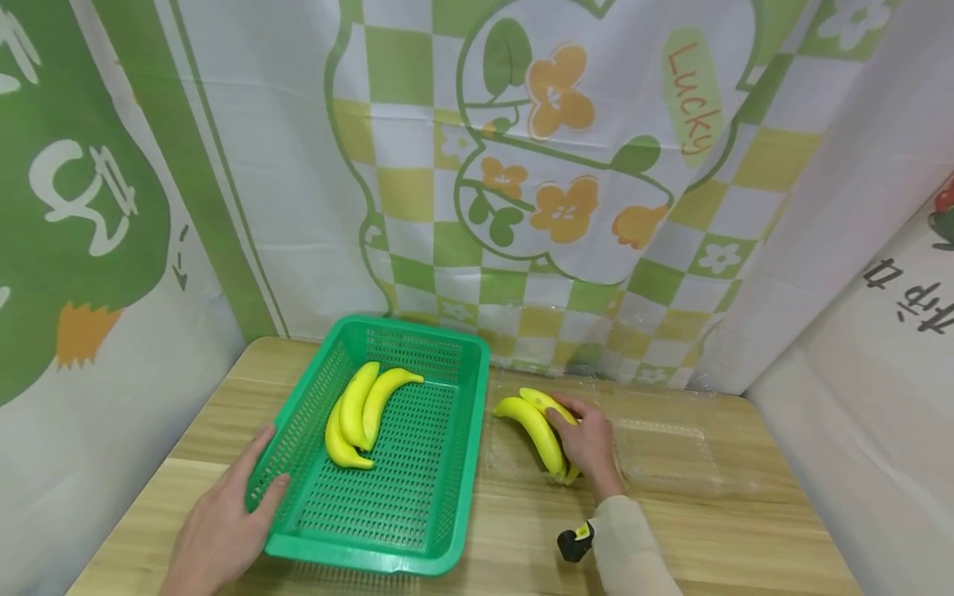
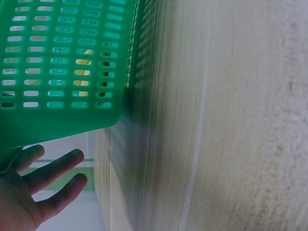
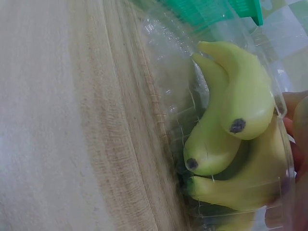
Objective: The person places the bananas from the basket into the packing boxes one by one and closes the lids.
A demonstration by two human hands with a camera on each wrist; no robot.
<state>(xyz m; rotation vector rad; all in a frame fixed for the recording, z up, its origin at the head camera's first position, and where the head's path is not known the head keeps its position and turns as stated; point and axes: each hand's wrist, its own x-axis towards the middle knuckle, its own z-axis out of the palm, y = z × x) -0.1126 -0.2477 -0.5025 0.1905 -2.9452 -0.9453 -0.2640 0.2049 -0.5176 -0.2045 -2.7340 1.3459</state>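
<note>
At lower left, the left hand (image 1: 227, 513), fingers spread, touches a green basket (image 1: 373, 559) holding three bananas (image 1: 365, 410). Right of centre, the right hand (image 1: 589, 439) pinches one banana (image 1: 538, 400) beside others in a clear container (image 1: 659, 439) on the tabletop (image 1: 517, 534). The step appears to be grasping; the next move likely calls for lifting clear of the plastic walls. A printed label (image 1: 693, 95) at upper right reads "Lucky"; dark characters (image 1: 924, 306) at the right edge are not surely legible.
</note>
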